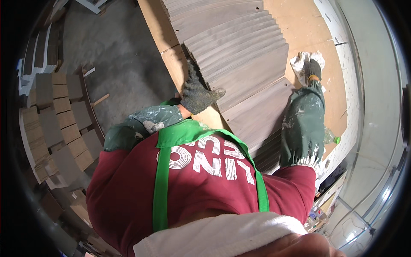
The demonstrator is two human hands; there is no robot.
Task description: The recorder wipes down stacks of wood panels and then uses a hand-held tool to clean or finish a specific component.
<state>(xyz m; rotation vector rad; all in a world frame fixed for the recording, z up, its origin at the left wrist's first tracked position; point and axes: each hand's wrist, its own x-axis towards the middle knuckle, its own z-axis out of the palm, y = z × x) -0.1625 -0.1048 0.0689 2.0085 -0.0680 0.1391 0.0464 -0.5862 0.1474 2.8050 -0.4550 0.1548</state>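
Grey-brown flat boards [250, 70] lie overlapping in a long fanned row on a light wooden table. At their left edge is my left hand [198, 92] in a dark grey glove, its fingers stretched along the edge. The thumb sticks out over the face of a near board. To the right of the row, my right hand [313, 69], gloved too, presses on a crumpled white cloth [303, 64] with the fingers bent onto it. The cloth lies on the table top, and part of it is hidden under the hand. Green sleeve covers with pale smears wrap both forearms.
The light wooden table [295, 17] runs away from me under the boards. A clear bottle with a green cap [337, 140] lies near its right side, beside my right forearm. Stacked brown and grey boards [64, 115] stand at the left, across the grey floor [115, 47].
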